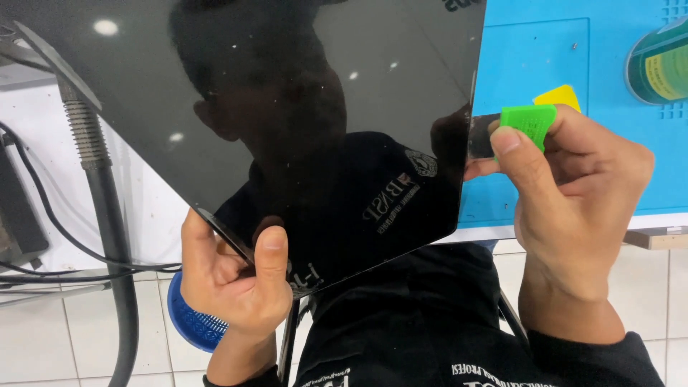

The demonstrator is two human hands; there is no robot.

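Basically, left hand (233, 279) clamps black panel (287, 129) edge; right hand (573, 193) pinches green scraper (529, 123), prob. w/ blade.

Two bare hands are in view: one left hand (233, 276) near the bottom left and one right hand (573, 193) on the right. There is one glossy black panel (287, 107), one green plastic pick (529, 123), and one yellow pick (559, 95) just behind it. One blue work mat (545, 43) lies far right, with one green tape roll (659, 64) on it. One blue basket (192, 322), one grey flexible stand arm (100, 186) and one black cable (43, 208) sit at left.
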